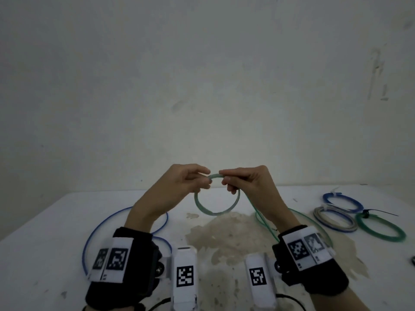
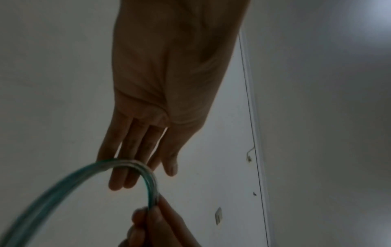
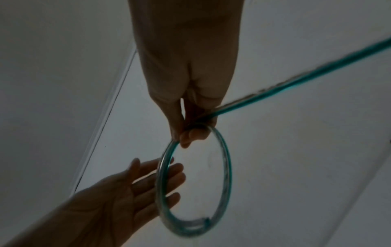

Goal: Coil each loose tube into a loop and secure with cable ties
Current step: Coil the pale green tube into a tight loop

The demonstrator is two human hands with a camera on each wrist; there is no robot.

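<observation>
1. Right hand point(image 1: 244, 179) is up above the surface point(image 1: 67, 221), fingers curled and pinching the top of the green tube coil point(image 1: 215, 212); that's the grip, firm on the bundled turns.
2. The coil hangs below that grip as a round loop, clear of the surface.
3. From the grip, the green tube's loose tail point(image 3: 296, 83) runs back past the right wrist and down toward the surface.
4. Left hand point(image 1: 182, 185) is just beside the grip, fingers point(image 3: 167, 175) straight and spread, lying against the coil's left side; no pinch there.
5. Well right of the grip, 3 finished coils lie on the surface: blue coil point(image 1: 343, 202), grey coil point(image 1: 334, 218), and dark green coil point(image 1: 380, 227).
6. Left and below the grip, a loose blue tube point(image 1: 105, 223) curves across the surface.
</observation>
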